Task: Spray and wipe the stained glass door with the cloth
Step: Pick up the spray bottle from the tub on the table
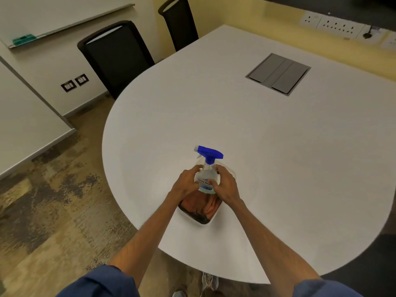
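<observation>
Bottle (206,176) (blue trigger head) stands upright on the table (278,146), near its front edge; left hand (186,183) and right hand (226,183) both grasp its body; tray (198,211) directly beneath.

Clear, glossy plastic on the spray bottle (205,179), with an opaque blue plastic trigger head (209,153). Matt, smooth white laminate across the round table (246,129). Brushed grey metal on the cable hatch (278,74). Mirror-like gloss inside the white-rimmed tray (198,212). Black mesh fabric on the chair back (115,56). Mottled, rough carpet (53,200).
</observation>
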The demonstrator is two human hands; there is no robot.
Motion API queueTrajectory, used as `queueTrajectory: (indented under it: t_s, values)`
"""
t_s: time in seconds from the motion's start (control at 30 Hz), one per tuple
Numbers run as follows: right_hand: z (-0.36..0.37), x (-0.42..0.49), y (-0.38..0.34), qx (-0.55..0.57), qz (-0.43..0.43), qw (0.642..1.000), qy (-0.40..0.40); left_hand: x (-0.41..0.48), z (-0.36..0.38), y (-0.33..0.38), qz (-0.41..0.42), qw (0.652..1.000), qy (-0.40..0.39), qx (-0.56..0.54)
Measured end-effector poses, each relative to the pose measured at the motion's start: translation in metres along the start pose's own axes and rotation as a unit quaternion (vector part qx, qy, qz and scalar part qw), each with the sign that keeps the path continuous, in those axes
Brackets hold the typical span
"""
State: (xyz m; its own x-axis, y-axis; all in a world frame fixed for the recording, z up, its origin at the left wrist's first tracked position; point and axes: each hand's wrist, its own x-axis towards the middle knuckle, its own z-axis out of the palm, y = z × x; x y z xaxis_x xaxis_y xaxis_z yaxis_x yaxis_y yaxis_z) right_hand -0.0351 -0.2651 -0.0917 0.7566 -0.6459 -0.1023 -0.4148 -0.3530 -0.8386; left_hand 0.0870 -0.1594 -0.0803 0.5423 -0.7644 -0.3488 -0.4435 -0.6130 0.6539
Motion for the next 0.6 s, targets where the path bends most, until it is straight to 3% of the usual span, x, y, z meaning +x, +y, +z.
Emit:
queueTrajectory:
  t_s: [0.3,0.6]
  values:
    - [0.000,0.002,-0.006,0.032,-0.016,0.999,0.025,-0.003,0.017,0.015,-0.005,0.994,0.035,-0.106]
    - [-0.016,0.025,-0.051,0.060,-0.096,0.993,0.044,-0.005,-0.010,0.043,0.007,0.967,0.201,-0.157]
